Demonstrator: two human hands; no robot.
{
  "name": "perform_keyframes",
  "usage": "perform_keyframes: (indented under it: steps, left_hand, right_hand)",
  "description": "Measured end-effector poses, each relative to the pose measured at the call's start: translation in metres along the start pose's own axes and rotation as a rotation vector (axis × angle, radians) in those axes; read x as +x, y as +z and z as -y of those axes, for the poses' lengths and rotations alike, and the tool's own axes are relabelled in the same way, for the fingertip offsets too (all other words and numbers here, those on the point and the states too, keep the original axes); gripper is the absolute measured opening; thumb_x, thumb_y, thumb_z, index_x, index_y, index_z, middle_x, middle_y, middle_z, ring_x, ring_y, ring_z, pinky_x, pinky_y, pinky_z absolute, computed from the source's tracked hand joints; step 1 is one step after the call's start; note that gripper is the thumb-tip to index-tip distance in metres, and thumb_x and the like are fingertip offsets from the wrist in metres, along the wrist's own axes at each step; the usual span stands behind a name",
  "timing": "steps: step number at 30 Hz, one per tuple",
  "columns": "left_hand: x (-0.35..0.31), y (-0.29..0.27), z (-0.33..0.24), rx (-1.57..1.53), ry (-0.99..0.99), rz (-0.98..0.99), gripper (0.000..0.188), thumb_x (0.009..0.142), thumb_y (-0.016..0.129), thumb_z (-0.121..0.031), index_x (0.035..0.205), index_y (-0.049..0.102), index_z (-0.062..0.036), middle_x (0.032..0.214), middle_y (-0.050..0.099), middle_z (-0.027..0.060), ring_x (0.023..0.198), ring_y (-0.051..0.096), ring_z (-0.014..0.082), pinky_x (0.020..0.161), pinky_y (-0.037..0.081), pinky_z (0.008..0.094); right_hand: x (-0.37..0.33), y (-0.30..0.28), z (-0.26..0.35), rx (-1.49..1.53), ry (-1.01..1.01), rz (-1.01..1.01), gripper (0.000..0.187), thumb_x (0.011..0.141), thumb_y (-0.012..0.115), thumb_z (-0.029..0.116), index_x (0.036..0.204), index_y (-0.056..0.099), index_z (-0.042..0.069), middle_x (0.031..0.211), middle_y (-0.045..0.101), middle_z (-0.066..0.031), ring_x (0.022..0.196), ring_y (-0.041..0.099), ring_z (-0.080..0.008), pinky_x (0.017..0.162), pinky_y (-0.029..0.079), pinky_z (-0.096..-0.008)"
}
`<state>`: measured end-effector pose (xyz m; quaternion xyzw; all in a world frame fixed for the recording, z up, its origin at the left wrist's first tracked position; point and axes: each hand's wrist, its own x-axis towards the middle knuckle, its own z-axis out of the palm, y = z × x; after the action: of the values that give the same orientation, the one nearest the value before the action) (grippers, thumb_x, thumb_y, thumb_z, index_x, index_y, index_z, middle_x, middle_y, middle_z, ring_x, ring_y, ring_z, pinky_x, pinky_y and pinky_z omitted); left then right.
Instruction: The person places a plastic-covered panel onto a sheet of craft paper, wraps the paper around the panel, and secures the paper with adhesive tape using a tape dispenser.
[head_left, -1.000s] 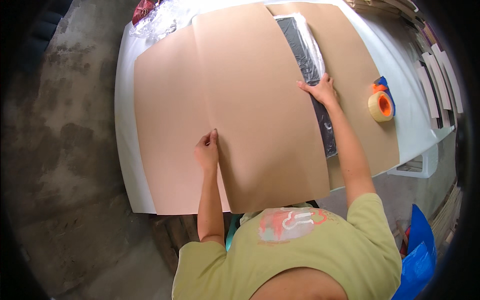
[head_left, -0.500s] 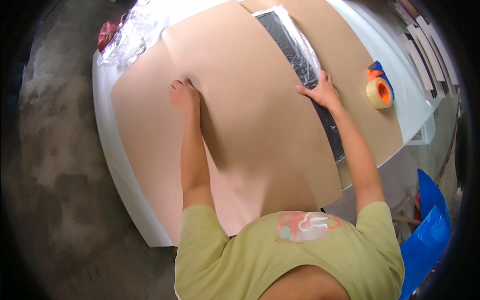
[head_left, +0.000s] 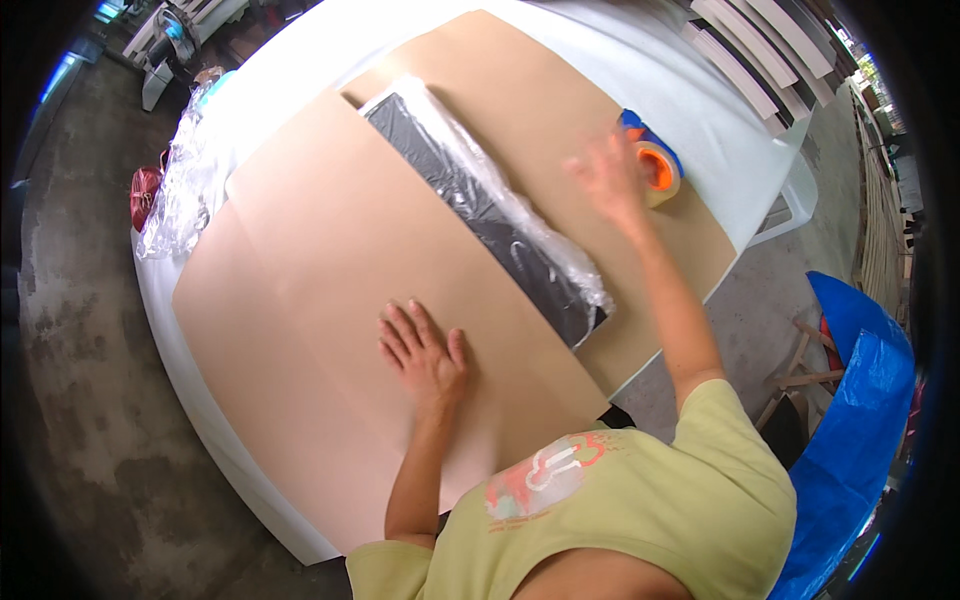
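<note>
A large sheet of brown paper or card (head_left: 330,240) covers much of the white table covering. My left hand (head_left: 425,360) rests flat on it, palm down with fingers spread. Along the sheet's right edge lies a long dark panel (head_left: 480,210) in clear plastic film, partly covered by the sheet. More brown sheet (head_left: 520,110) shows beyond the panel. My right hand (head_left: 610,185), blurred by motion, is held with fingers apart just left of a tape dispenser (head_left: 655,170) in blue and orange with a pale tape roll. Whether it touches the dispenser I cannot make out.
Crumpled clear plastic (head_left: 185,195) and a dark red bundle (head_left: 145,195) lie at the table's left edge. White and dark strips (head_left: 760,60) are stacked at the far right. A blue sheet (head_left: 850,430) hangs at the right beside wooden pieces.
My left hand has let go of the raised fold and now lies flat nearer me; the sheet has flattened. My right hand has left the panel's edge and moved over toward the tape dispenser. The view has shifted.
</note>
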<state>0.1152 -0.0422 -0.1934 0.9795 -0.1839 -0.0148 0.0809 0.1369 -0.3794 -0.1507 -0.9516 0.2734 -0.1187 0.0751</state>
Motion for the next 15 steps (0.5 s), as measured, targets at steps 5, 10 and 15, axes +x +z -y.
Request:
perform_keyframes:
  steps: [5,10,15]
  left_hand:
    - [0.003,0.002,-0.004,0.025,0.043,-0.013,0.066,0.092,0.038,-0.044,0.143,0.019,-0.0080,0.149,0.013,0.0195,0.136,0.010,0.0402,0.108,0.009,0.0519]
    - [0.001,0.008,0.001,0.044,0.064,-0.053,0.065,0.092,0.039,-0.043,0.143,0.020,-0.0080,0.148,0.015,0.0199,0.136,0.012,0.0404,0.108,0.011,0.0513]
    - [-0.002,0.015,0.007,0.110,0.076,-0.076,0.063,0.092,0.038,-0.042,0.143,0.021,-0.0076,0.148,0.017,0.0197,0.135,0.015,0.0399,0.108,0.012,0.0512]
  right_hand:
    - [0.024,0.011,-0.177,0.039,0.469,0.255,0.062,0.077,0.062,0.033,0.132,0.038,0.018,0.127,0.048,-0.0155,0.115,0.048,-0.0358,0.091,0.042,-0.0515]
    - [0.039,-0.009,-0.247,-0.114,0.470,0.160,0.043,0.079,0.060,0.032,0.119,0.053,0.015,0.104,0.062,-0.0193,0.098,0.059,-0.0375,0.083,0.048,-0.0461]
    - [0.026,-0.026,-0.271,-0.296,0.098,-0.350,0.037,0.085,0.054,0.033,0.115,0.053,0.011,0.119,0.053,-0.0152,0.113,0.049,-0.0335,0.090,0.043,-0.0441]
